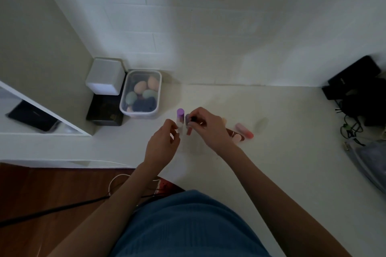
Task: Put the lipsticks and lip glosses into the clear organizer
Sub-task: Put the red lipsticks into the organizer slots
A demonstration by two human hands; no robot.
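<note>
While the left hand (165,140) curls empty, the right hand (205,126) pinches a dark-capped tube (188,121).

The room is dim; a white brick wall (188,16) fills the top, at twelve o'clock; a plain grey-green wall (37,37) stands at ten o'clock; the two meet in a corner. A big white table (292,142) spreads from the middle to four o'clock. The floor (52,194) at eight o'clock is brown wood; a white cord (117,179) and a black cord (52,210) lie on it.
</note>
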